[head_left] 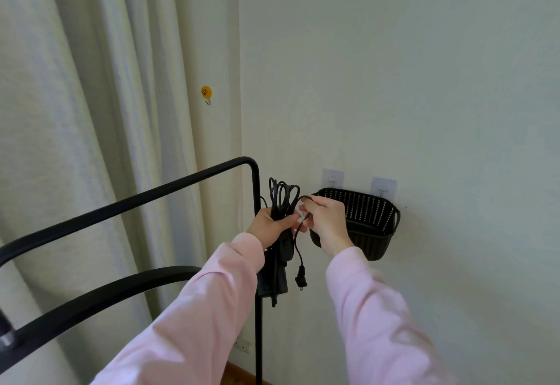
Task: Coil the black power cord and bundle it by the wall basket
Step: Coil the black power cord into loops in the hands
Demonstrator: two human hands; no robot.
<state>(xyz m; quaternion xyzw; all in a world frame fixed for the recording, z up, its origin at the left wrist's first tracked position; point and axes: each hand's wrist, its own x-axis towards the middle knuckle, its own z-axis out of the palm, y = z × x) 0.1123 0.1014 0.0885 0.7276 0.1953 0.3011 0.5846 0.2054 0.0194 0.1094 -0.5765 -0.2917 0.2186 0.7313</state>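
Gripping upright black power cord (283,196) coil: left hand (268,225); right hand (327,221) pinches loose tail, wall basket (375,218) just behind.

no legible text, smiley on yellow hook (206,92)

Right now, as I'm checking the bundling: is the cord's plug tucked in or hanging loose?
Hanging loose: the plug dangles below the coiled cord in the left hand; the right hand pinches its strand.
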